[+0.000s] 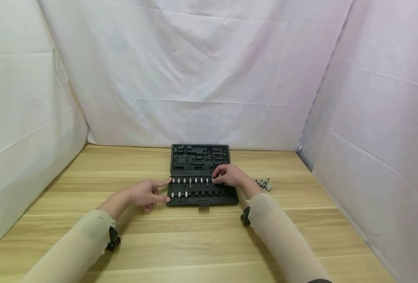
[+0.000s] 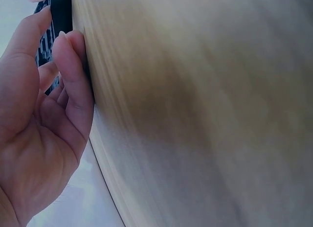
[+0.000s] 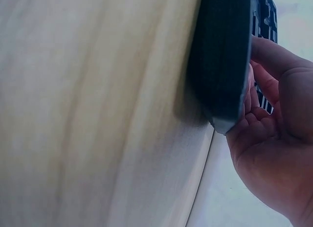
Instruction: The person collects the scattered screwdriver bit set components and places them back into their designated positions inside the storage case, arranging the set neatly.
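Note:
A black plastic socket case [image 1: 232, 195] lies open on the table, its moulded lid [image 1: 200, 157] laid back at the far side. Silver bit sockets [image 1: 190, 181] fill much of the back row, and a short group of bit sockets [image 1: 179, 195] sits at the left of the front row. My right hand [image 1: 230, 175] pinches a bit socket [image 1: 213, 181] at the right end of the back row; in the right wrist view the case wall hides it. With thumb and index finger extended, my left hand [image 1: 147, 194] touches the case's left edge.
Several loose bit sockets [image 1: 264, 184] lie in a small pile on the wooden table [image 1: 180, 243], right of the case and beside my right forearm. White cloth [image 1: 195, 78] hangs behind the table and along both sides. A small latch [image 1: 204, 209] sticks out at the case front.

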A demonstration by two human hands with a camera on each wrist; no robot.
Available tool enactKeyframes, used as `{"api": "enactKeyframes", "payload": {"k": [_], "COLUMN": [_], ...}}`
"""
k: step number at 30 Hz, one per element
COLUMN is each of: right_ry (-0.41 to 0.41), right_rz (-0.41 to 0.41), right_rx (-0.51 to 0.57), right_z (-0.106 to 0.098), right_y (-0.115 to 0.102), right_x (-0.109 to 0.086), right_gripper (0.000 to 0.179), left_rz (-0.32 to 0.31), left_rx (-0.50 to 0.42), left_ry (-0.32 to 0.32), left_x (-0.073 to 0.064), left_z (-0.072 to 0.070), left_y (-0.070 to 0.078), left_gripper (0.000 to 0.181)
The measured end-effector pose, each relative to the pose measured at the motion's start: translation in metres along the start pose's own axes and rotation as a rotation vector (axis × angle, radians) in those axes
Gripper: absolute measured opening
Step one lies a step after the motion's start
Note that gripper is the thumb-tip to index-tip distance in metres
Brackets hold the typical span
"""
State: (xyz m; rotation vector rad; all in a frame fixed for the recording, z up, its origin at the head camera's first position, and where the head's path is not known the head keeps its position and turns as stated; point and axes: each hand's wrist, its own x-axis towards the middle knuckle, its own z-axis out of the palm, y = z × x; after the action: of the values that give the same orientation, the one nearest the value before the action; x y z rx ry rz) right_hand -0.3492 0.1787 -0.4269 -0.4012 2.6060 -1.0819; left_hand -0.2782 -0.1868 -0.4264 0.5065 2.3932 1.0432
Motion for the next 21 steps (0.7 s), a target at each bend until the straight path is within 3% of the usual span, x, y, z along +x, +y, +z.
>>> {"api": "enactKeyframes", "payload": {"k": [21], "right_ry": [0.001], "right_rz": [-0.006], "right_rx": [-0.013], "right_z": [-0.0002], "right_y": [0.0024], "right_x": [-0.0007], "right_gripper": [0.01], "left_rz": [-0.012], "left_rx": [-0.003], "left_ry": [0.003], "left_x": [-0.0005], "left_z": [0.0013], "left_y": [-0.0004], "left_gripper": [0.092]}}
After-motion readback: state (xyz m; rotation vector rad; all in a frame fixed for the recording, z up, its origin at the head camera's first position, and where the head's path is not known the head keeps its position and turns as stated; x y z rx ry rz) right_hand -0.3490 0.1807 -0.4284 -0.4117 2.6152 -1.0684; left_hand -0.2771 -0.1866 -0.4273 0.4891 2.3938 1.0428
